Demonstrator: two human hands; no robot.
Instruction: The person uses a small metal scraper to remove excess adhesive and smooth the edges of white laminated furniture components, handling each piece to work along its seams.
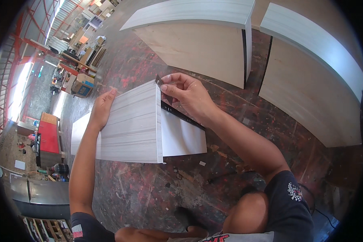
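A pale wood-grain panel (131,125) stands on edge at the front of a drawer-like piece with a white inner board (183,137) and a black rail (178,113) along its upper side. My left hand (104,107) grips the panel's top edge at the left. My right hand (185,92) pinches a small thin dark piece (159,80) against the panel's upper right corner, just above the rail.
Two large cabinet carcasses (193,50) (306,94) with pale edges stand beyond, on the paint-stained floor (197,189). Cardboard boxes (82,84), a red cabinet (48,137) and stacked boards are at the left. A dark cable (326,218) lies at the lower right.
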